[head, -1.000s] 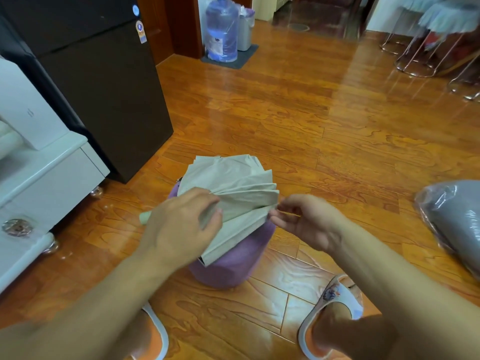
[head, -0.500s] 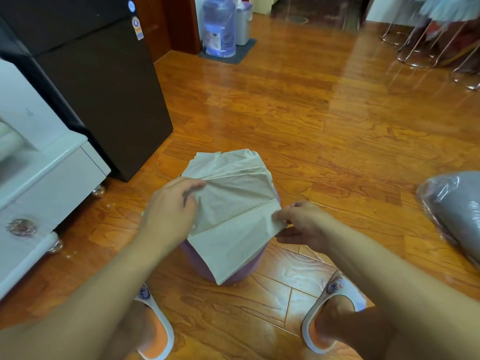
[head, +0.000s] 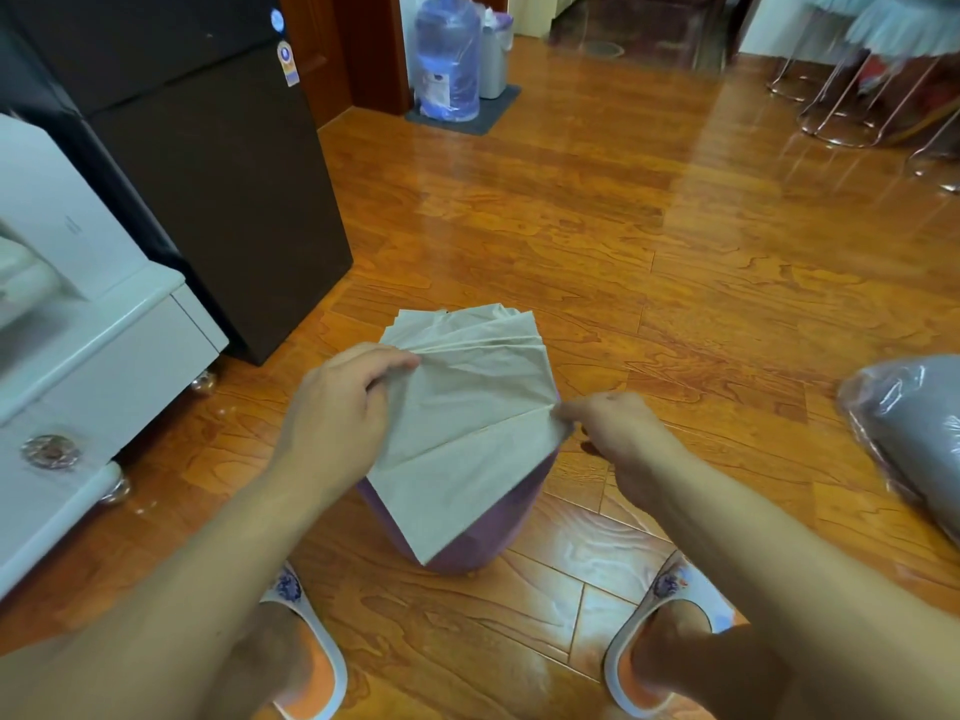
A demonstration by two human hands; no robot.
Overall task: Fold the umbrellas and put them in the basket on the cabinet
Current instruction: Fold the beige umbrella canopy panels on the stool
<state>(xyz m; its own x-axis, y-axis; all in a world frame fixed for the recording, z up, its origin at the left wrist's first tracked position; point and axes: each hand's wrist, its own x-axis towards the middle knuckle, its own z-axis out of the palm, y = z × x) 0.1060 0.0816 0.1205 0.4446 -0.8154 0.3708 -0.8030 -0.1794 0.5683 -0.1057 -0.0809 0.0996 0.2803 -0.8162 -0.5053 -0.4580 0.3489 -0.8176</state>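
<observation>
A collapsed umbrella [head: 467, 407] hangs in front of me above the wooden floor. Its beige outer fabric lies in flat pleats and a purple inner side shows at the bottom [head: 483, 532]. My left hand [head: 337, 413] grips the pleats on the left side. My right hand [head: 608, 423] pinches a fabric fold at the umbrella's right edge. The handle and shaft are hidden under the fabric. No basket is in view.
A white cabinet [head: 98, 366] on small feet stands at the left, with a dark fridge [head: 218, 163] behind it. A grey bundle in clear plastic [head: 914, 439] lies on the floor at the right. A water bottle [head: 447, 59] and chair legs [head: 852, 111] stand far back. My slippered feet [head: 665, 631] are below.
The pleats have spread out flatter. My left hand moved from across the fabric to its left side, and my right hand drew a fold out to the right.
</observation>
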